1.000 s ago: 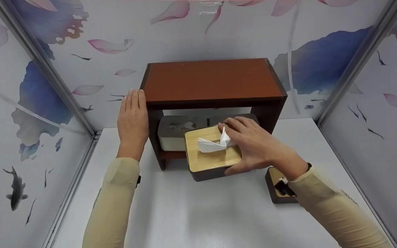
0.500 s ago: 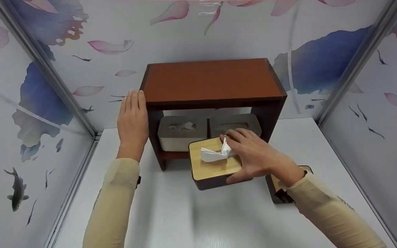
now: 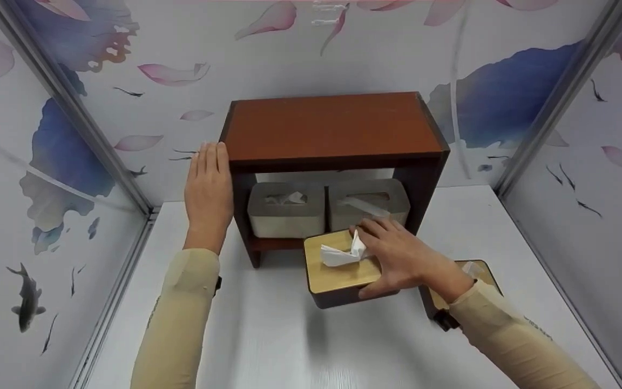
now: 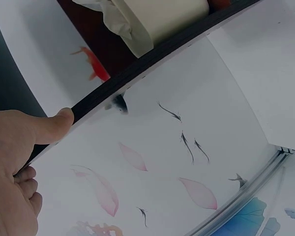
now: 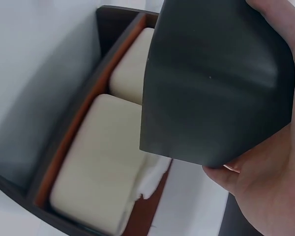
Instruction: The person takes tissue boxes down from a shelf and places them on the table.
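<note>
While right grip [image 3: 397, 259] clasps tissue box [image 3: 338, 276], top up, long axis crosswise, left grip [image 3: 208, 200] pinches shelf [image 3: 332, 127].

There are four tissue boxes [image 3: 324, 278], one shelf [image 3: 332, 127], two hands [image 3: 208, 197]

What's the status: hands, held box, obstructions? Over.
Left hand holding side of brown wooden shelf. Right hand gripping dark rectangular box with yellow woodgrain lid, off white table. Possible obstacle: second dark woodgrain-lidded box at right, partly hidden.
</note>
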Demonstrator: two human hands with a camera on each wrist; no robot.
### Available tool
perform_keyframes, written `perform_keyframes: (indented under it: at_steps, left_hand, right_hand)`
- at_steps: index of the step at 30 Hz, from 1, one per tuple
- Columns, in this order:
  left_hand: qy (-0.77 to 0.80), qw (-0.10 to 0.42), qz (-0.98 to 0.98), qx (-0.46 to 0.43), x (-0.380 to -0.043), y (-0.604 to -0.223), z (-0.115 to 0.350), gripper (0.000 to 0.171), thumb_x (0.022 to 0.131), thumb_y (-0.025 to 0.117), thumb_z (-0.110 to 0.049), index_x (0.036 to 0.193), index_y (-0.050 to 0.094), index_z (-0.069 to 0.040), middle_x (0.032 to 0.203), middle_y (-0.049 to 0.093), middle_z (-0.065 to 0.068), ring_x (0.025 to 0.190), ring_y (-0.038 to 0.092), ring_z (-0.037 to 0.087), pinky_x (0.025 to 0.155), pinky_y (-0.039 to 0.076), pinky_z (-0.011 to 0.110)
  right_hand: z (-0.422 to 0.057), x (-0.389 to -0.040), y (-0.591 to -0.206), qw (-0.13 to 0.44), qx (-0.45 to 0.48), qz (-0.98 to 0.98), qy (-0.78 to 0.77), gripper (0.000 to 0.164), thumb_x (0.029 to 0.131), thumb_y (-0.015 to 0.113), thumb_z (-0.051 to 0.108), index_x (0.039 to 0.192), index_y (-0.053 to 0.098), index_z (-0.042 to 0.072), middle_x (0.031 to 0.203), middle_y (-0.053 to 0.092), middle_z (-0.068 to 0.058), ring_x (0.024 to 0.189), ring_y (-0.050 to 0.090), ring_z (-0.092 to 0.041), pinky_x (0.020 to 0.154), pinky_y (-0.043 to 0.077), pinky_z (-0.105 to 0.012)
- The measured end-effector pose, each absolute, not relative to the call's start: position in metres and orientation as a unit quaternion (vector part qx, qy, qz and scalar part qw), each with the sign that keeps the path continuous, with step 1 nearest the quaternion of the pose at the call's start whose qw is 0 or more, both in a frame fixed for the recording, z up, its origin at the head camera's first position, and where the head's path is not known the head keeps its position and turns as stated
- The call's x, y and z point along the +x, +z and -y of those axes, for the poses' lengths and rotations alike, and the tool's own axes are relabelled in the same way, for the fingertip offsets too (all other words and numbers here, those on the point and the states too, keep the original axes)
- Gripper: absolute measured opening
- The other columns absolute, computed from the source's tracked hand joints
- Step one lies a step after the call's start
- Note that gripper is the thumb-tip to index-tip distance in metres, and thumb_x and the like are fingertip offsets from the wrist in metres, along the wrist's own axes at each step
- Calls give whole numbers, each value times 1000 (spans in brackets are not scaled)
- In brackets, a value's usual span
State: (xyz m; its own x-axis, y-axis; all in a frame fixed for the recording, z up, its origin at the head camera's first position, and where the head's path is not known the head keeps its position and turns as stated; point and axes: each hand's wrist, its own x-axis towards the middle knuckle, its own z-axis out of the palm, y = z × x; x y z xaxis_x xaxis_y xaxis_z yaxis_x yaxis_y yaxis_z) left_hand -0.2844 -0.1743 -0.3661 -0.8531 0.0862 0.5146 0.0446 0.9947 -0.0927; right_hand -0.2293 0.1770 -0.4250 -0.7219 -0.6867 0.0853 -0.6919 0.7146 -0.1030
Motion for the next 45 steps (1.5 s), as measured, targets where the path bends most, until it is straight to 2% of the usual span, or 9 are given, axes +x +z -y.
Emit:
perform_keyframes:
  at_steps: [12, 22, 31, 45]
  left_hand:
    - [38, 270, 961, -33, -285, -367, 175, 69, 92, 61, 3, 150, 24, 3, 152, 35, 20, 146, 30, 32, 124, 23, 41]
    - [32, 264, 963, -34, -284, -366, 174, 70, 91, 61, 4, 150, 23, 3, 153, 34, 20, 147, 29, 32, 124, 22, 42]
    - [33, 266, 963, -35, -285, -366, 176, 69, 91, 61, 5, 149, 24, 3, 153, 34, 21, 146, 30, 33, 124, 22, 42]
    - [33, 259, 965, -32, -284, -366, 174, 70, 91, 61, 3, 150, 23, 3, 154, 34, 20, 147, 29, 32, 125, 20, 40]
  right_hand:
    - [-187, -229, -467, 7, 368, 927, 71, 120, 63, 63, 84, 151, 35, 7, 149, 42, -17, 137, 39, -36, 112, 34, -54]
    - [-196, -227, -502, 8, 376, 925, 57, 119, 62, 66, 81, 148, 39, 3, 144, 46, -17, 133, 42, -38, 111, 36, -53]
    - [-203, -228, -531, -25, 351, 933, 71, 119, 62, 67, 81, 147, 40, 2, 147, 43, -20, 136, 39, -42, 112, 34, -57]
    - [-222, -238, -564, -22, 315, 945, 88, 117, 61, 69, 80, 145, 43, 2, 148, 41, -20, 137, 36, -43, 112, 35, -57]
